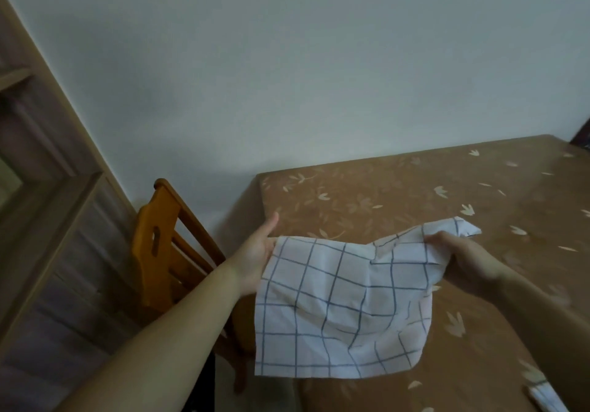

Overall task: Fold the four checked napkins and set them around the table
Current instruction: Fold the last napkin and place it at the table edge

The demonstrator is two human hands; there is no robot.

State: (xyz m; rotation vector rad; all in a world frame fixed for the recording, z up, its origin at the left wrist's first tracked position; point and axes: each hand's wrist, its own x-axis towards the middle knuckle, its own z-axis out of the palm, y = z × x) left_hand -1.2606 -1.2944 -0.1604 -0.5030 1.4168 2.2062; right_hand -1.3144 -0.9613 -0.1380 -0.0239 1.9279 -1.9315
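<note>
A: Where is the checked napkin (338, 303) hanging?

B: Over the desk (399, 194) corner; the left hand (255, 258) is gripping its left top edge, thumb up, the right hand (463, 255) is pinching the bunched right corner.

A: Any risk?

B: The right side is crumpling, so I think the fold may be landing crooked; the chair (162, 245) is standing just beside.

A: Writing?

B: None is showing.
</note>
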